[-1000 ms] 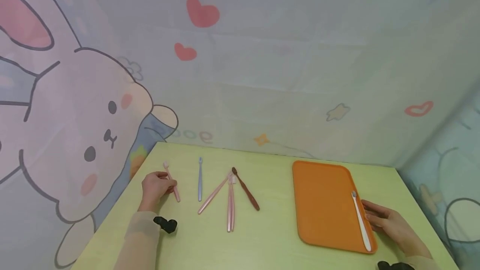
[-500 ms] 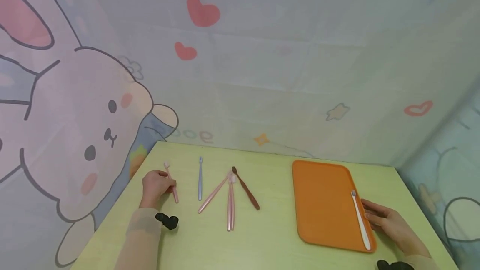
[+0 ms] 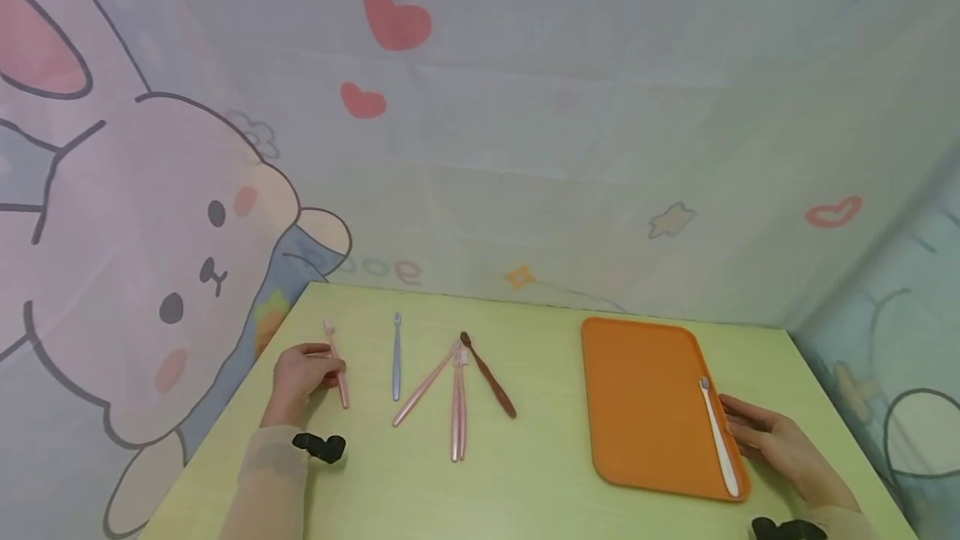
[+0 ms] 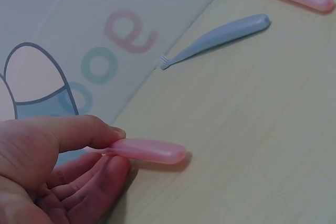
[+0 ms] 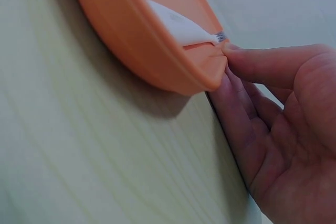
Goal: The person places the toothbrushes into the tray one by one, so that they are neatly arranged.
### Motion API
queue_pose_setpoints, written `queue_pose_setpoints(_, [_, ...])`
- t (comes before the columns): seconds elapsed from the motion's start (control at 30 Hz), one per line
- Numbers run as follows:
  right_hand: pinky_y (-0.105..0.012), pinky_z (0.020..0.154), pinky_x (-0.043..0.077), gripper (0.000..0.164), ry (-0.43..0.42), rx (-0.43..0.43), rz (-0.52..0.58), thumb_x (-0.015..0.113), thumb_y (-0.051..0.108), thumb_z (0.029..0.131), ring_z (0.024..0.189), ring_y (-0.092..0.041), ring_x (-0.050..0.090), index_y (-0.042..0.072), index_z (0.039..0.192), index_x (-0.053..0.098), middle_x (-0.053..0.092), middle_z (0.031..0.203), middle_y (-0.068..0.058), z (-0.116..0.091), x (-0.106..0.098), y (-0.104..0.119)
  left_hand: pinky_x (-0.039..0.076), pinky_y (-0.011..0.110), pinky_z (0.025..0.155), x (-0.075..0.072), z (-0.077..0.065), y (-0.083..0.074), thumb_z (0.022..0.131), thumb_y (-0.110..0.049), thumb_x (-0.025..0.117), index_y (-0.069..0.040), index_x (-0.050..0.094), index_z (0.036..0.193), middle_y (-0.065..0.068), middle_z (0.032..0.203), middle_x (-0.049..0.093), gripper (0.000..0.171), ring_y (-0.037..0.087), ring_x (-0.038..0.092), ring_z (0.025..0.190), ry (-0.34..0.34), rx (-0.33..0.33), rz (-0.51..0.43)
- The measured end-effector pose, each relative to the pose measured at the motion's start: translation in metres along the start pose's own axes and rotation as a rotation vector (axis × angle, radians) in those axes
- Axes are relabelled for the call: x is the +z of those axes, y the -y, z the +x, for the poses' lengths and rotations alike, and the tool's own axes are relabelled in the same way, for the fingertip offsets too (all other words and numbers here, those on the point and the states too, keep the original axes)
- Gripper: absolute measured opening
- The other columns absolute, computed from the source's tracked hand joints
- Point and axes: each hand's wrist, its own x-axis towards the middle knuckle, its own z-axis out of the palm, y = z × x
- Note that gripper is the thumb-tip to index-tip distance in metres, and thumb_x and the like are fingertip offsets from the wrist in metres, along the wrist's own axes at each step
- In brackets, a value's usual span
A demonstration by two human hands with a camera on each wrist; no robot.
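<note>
In the head view my left hand [image 3: 302,373] pinches a pink toothbrush [image 3: 342,390] at the table's left side. The left wrist view shows thumb and fingers round its neck, the thick pink handle [image 4: 152,151] sticking out and the head hidden. My right hand [image 3: 783,444] holds the right rim of an orange tray [image 3: 645,407], with the thumb [image 5: 262,66] on the rim and the other fingers below. A white toothbrush [image 3: 718,440] lies in the tray along that side, bristles toward the far end.
Right of my left hand lies a blue toothbrush [image 3: 397,361]. Beyond it are several pink toothbrushes [image 3: 454,423] with heads close together, and a brown toothbrush [image 3: 491,379] slanting beside them. A printed cloth [image 3: 525,148] hangs behind the table.
The pink toothbrush in my left hand has turned slightly, its handle end swinging a little left. The right hand stays at the tray. The head view has shifted slightly.
</note>
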Motion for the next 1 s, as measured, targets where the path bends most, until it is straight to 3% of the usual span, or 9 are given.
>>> queue_pose_setpoints(0.27, [-0.026,0.088,0.056,0.071,0.021,-0.015,-0.001,0.061,0.034,0.1,0.105,0.011,0.056,0.002,0.155,0.029,0.032,0.155,-0.024,0.0,-0.001,0.004,0.06,0.027,0.062,-0.006,-0.004,0.001,0.081,0.001,0.078,0.006,0.051,0.135,0.003,0.087,0.072,0.061,0.013,0.07,0.066,0.04,-0.016,-0.139])
queue_pose_setpoints(0.6, [-0.028,0.089,0.056,0.072,0.027,-0.009,0.007,0.061,0.034,0.1,0.105,0.01,0.056,0.003,0.155,0.028,0.031,0.155,-0.025,-0.002,-0.001,0.002,0.06,0.028,0.062,-0.008,-0.008,-0.001,0.086,-0.002,0.076,0.005,0.046,0.142,-0.001,0.083,0.072,0.064,0.012,0.071,0.069,0.081,-0.023,-0.238])
queue_pose_setpoints(1.0, [-0.028,0.084,0.057,0.072,-0.011,-0.008,-0.001,0.063,0.03,0.099,0.101,0.007,0.059,0.001,0.155,0.028,0.041,0.149,-0.027,-0.001,0.002,0.001,0.061,0.031,0.074,0.007,-0.016,-0.014,0.088,-0.006,0.076,0.003,0.048,0.142,-0.002,0.088,0.072,0.062,0.012,0.071,0.079,0.113,0.034,-0.298])
